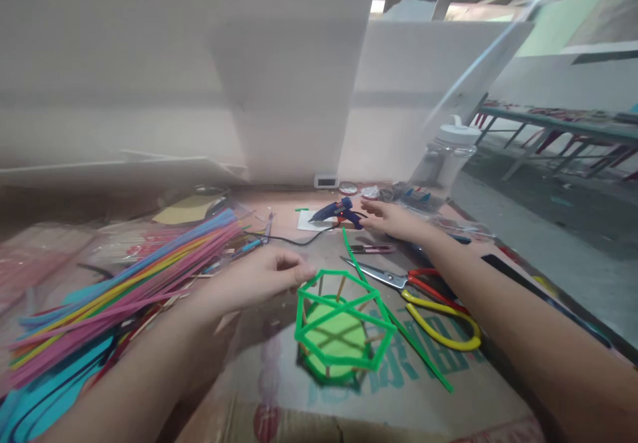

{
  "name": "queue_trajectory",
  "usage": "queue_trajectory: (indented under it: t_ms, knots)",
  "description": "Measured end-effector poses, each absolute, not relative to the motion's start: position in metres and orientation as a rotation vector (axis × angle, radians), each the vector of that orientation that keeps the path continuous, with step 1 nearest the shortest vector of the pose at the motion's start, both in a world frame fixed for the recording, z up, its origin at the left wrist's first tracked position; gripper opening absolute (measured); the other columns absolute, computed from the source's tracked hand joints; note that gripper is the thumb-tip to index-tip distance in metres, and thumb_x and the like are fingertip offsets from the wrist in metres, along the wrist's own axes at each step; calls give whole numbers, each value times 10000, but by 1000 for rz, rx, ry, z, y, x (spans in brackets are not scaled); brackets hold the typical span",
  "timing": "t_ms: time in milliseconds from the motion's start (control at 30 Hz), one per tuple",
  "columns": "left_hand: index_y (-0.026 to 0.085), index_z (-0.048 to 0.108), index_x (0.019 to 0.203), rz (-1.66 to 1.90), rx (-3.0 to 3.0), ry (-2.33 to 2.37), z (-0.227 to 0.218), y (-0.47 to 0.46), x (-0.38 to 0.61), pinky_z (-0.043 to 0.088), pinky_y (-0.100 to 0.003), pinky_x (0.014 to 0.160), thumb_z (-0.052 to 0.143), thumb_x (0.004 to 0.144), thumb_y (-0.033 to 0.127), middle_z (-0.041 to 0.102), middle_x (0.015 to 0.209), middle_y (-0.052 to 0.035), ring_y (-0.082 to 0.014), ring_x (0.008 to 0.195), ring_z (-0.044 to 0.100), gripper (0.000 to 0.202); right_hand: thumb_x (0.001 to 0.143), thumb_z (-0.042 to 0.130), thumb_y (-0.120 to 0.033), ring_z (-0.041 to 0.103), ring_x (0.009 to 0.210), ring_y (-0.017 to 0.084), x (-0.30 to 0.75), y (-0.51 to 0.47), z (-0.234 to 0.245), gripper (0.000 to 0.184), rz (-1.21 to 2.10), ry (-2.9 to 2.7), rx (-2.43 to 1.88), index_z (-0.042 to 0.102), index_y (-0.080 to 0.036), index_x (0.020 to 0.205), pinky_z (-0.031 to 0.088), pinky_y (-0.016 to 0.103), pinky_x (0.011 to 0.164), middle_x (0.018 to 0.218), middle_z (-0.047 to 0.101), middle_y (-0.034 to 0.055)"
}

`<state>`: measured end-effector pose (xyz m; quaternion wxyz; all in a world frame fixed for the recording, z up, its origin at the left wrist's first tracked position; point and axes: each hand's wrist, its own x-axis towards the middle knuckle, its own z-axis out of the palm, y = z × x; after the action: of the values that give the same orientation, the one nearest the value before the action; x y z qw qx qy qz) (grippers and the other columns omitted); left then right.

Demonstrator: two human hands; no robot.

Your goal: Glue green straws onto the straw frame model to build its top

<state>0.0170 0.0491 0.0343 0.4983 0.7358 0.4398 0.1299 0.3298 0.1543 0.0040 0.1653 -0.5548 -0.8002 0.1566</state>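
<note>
The green frame [339,337] stands on the table, with the left hand [272,273] at its far left corner, thumb and fingertips drawn together, though whether they clamp the rim cannot be told. Beyond the frame, the right hand [391,220] has its fingers apart just beside the glue gun [326,212]; scissors [399,280] lie to the frame's right, coloured strips [149,277] to its left.

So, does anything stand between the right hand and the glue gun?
Nothing visible does: the right hand, fingers apart, is just beside the glue gun. The scissors and loose green strip lie nearer the wearer, outside that gap.
</note>
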Motion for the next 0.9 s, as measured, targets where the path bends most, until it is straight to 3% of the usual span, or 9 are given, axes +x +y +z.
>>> queue_trajectory:
  t_ms: [133,233,333,433,500,633,733,800,900]
  knots:
    - [176,604,724,315,1792,1047,34,49,16,256,-239,557,603,873,609,437,636,54,-104,581,371,459,863,730,-359,704,1105,253,308,172,-5,440,581,-2304,-1459,688,-224,1280,534,334,958,1234,752,58]
    - [174,661,770,317,1786,1074,33,48,16,305,-236,609,619,870,568,530,712,33,-119,657,432,409,828,750,-278,727,962,231,294,181,-12,325,611,-2243,-1498,739,-187,1141,547,314,881,1068,791,49]
    - [182,664,766,287,1775,1083,34,48,15,293,-232,582,640,861,528,518,682,44,-113,628,418,360,825,733,-264,722,884,238,289,180,-15,270,577,-2141,-1575,747,-168,1077,545,314,815,964,792,59]
    - [183,634,728,225,1784,1066,37,50,10,264,-233,533,611,873,556,463,623,56,-104,565,376,402,821,734,-299,719,929,256,291,172,-9,322,557,-2029,-1616,727,-169,1115,540,316,806,1003,788,78]
    - [181,651,752,209,1795,1100,38,53,6,307,-229,547,599,878,565,529,654,41,-114,591,444,408,828,725,-310,730,933,258,296,164,0,279,598,-1968,-1620,734,-157,1061,544,313,796,984,792,94]
    - [200,736,982,287,1867,1150,31,59,5,459,-253,726,645,856,463,733,929,-22,-187,855,646,305,860,673,-319,766,851,243,304,142,18,191,759,-1864,-1561,749,-151,909,571,302,727,894,801,113]
    - [235,749,1116,310,1958,1119,22,58,11,486,-269,728,657,860,422,766,983,-33,-200,860,678,330,870,650,-307,775,906,225,308,118,30,222,864,-1793,-1437,740,-173,1022,595,303,758,1069,796,114]
    - [227,773,1069,338,1975,1054,18,55,16,498,-269,733,655,874,413,776,1006,-41,-200,862,691,294,853,675,-296,772,928,218,310,100,39,258,944,-1748,-1321,732,-190,1081,602,317,801,1140,781,103]
    - [199,793,936,397,1889,1032,14,51,21,517,-271,748,656,883,424,790,973,-51,-208,866,712,268,814,739,-352,761,848,216,314,79,55,265,996,-1762,-1165,740,-194,1027,602,347,809,1010,794,79]
